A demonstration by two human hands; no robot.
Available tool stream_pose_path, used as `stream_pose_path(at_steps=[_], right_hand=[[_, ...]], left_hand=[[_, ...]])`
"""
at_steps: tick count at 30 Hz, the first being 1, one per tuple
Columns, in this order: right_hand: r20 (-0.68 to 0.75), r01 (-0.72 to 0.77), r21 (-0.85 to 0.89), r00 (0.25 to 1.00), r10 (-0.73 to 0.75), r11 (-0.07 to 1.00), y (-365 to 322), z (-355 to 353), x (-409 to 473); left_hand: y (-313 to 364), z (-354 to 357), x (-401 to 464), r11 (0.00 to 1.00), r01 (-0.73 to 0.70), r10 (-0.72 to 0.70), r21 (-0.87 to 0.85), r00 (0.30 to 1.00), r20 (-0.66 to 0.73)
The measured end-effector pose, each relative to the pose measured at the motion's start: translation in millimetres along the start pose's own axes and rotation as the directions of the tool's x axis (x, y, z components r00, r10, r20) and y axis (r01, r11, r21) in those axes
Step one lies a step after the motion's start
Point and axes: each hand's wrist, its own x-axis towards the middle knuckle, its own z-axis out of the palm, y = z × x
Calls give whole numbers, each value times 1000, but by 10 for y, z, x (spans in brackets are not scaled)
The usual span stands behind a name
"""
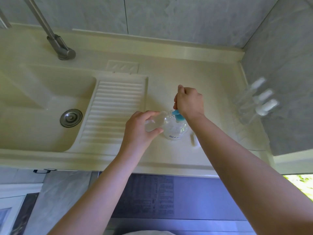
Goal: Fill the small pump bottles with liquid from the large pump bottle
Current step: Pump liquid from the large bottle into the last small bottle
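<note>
While the left hand [141, 128] curls its fingers and thumb round a small clear bottle [155, 123], that bottle lies tilted almost flat, its open threaded neck aimed right at the blue pump head [177, 115] of the large pump bottle [175, 128]. Neck and nozzle sit right together — whether they actually touch, I cannot tell. The right hand [189, 101] is up over the pump from the far side, fingers folded down into a loose fist on top of the blue head; what the fingertips are doing underneath is hidden by the back of the hand. The big bottle stands upright on the pale countertop [194, 73], clear-walled, with dark lettering low on its near side. Just to its right, close to the right forearm, a small white piece [193, 139] lies on the counter — too blurred to name. Over at the far right, against the grey wall, three more small bottles with white caps [260, 99] stand bunched together, well apart from the action. To the left there's the ribbed drainboard [115, 109] sloping into the sink basin [42, 106] with its round metal drain [71, 117], and a metal tap [57, 43] rises at the far left. Both bare forearms reach in from the near edge.
</note>
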Motion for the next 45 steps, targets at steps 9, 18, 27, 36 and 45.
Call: stream_pose_path(at_steps=[9, 18, 27, 36, 45], right_hand=[[-7, 17, 18, 1000, -16, 1000, 9, 19, 2], [-45, 53, -67, 997, -57, 996, -13, 40, -41], [31, -51, 47, 998, 49, 998, -22, -39, -7], [-1, -20, 27, 1000, 20, 999, -16, 3, -38], [-2, 8, -51, 1000, -9, 999, -37, 21, -33]], left_hand=[[9, 2, 25, 999, -5, 4, 54, 1000, 16], [32, 10, 36, 999, -2, 1, 47, 1000, 23], [19, -27, 23, 999, -4, 2, 52, 1000, 26], [21, 22, 24, 1000, -1, 0, 28, 1000, 31], [27, 8, 9, 999, -1, 0, 35, 1000, 25]])
